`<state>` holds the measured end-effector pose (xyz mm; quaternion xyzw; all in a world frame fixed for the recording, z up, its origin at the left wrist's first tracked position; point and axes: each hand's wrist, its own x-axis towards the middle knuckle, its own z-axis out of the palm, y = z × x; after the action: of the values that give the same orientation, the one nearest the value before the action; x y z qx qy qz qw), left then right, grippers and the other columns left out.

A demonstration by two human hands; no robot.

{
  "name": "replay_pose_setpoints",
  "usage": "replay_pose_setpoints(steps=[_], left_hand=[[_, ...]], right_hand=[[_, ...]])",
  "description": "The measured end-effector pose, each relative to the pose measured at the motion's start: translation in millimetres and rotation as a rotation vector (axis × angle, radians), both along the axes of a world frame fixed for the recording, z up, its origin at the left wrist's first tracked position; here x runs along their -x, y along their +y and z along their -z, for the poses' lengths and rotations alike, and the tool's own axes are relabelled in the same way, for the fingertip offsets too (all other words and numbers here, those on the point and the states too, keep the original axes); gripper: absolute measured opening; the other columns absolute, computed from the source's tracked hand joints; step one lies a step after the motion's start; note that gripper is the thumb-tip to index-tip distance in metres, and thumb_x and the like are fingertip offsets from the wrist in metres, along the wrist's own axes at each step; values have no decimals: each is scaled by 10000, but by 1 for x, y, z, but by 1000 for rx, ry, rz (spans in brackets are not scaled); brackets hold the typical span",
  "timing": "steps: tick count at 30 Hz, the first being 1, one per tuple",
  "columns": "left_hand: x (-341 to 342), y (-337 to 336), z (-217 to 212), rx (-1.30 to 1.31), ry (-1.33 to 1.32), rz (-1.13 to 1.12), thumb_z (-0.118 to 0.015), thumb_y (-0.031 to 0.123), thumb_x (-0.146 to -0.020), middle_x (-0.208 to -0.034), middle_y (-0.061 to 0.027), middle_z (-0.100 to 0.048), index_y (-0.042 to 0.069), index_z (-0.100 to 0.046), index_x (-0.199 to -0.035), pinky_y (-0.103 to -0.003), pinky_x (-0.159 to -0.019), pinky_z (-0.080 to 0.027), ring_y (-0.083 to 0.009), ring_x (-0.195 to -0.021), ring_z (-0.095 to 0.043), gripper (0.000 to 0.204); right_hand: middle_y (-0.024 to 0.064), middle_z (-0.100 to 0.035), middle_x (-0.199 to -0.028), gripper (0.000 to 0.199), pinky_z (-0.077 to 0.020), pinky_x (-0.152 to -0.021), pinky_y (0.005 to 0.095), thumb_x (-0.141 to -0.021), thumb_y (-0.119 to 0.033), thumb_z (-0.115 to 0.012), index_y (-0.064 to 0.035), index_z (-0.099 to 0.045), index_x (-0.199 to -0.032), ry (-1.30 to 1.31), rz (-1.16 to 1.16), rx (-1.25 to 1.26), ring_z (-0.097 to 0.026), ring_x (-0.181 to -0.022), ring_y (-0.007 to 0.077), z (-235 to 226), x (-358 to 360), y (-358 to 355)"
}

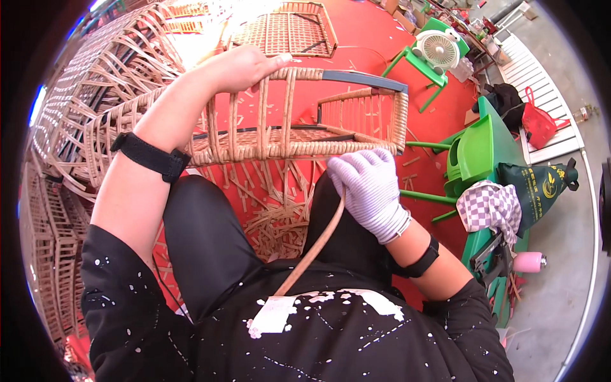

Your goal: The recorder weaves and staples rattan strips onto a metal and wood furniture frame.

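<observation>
A wicker basket frame (267,150) of woven tan rattan stands tilted in front of my knees, its rim and upright bars wrapped. Part of its top rail is bare dark metal (356,77). My left hand (245,69), ungloved, is closed over the far top rail at the left, its fingertips hidden behind it. In a pale ribbed glove, my right hand (369,188) is closed beside the near lower rail, close to its right corner. A flat rattan strip (312,251) runs from that fist down toward my lap.
Cut rattan scraps (280,223) litter the red floor. Stacked wicker frames (108,108) crowd the left, with another woven piece (280,32) beyond. At right are a green chair (474,153), a stool with a white fan (439,51), a checked cloth (487,207) and a pink bottle (529,261).
</observation>
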<state>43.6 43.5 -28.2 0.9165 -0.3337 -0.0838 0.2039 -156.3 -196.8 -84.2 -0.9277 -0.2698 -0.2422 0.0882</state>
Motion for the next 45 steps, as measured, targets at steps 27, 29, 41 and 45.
replay_pose_setpoints(steps=[27, 29, 41, 45], left_hand=[[61, -12, -6, -181, -71, -238, -308, 572, -959, -857, -215, -667, 45, -694, -808, -470, -829, -488, -373, -891, -636, 671], [63, -17, -9, -206, -38, -247, -306, 569, -960, -862, -205, -669, 43, -691, -800, -461, -835, -485, -369, -900, -632, 671], [63, -22, -3, -197, -104, -303, -347, 561, -963, -770, -204, -640, 34, -655, -779, -458, -761, -481, -394, -827, -620, 638], [67, -26, 5, 153, -406, -85, -514, 305, -951, -973, -175, -634, 37, -641, -976, -405, -840, -478, -345, -962, -609, 297]], right_hand=[[39, -654, -765, 425, -498, -715, 262, -991, -363, -504, 7, -674, -867, 923, -225, -1181, -614, -731, 111, -6, -62, 30], [37, -648, -756, 418, -493, -719, 267, -991, -355, -506, 5, -672, -857, 881, -223, -1218, -607, -723, 113, 2, -67, 28], [40, -631, -712, 404, -483, -682, 267, -992, -313, -512, -1, -655, -779, 758, -237, -1459, -589, -668, 113, 20, -82, 31], [37, -630, -709, 408, -483, -673, 265, -987, -325, -521, -4, -658, -776, 816, -161, -1410, -593, -668, 111, 13, -81, 30]])
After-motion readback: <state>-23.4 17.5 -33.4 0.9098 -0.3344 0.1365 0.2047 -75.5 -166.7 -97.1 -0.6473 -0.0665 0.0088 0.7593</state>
